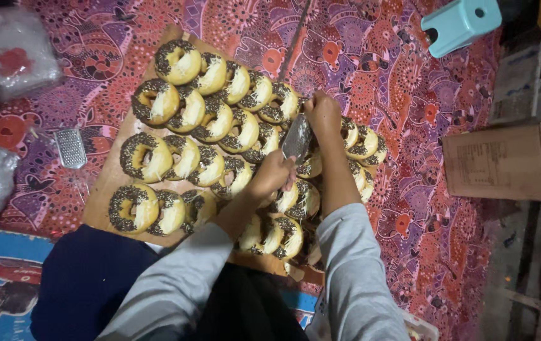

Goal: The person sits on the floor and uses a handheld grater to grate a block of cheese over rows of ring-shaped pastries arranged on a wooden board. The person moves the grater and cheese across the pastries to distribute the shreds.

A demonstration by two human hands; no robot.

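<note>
A second small metal grater [70,148] lies on the patterned red and purple cloth [378,57], left of the board. Two clear plastic bags [8,50] sit near the left edge. A pale teal plastic stool [460,24] lies tipped at the top right. A brown cardboard box [504,161] rests on the right, beside wooden slats [535,265].

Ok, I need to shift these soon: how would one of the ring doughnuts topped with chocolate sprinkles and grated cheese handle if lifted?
The sprinkle-and-cheese-topped ring doughnut probably feels light and soft. Its loose topping likely sheds if tilted. Overlapped neighbours on the brown cardboard sheet may shift.
</note>
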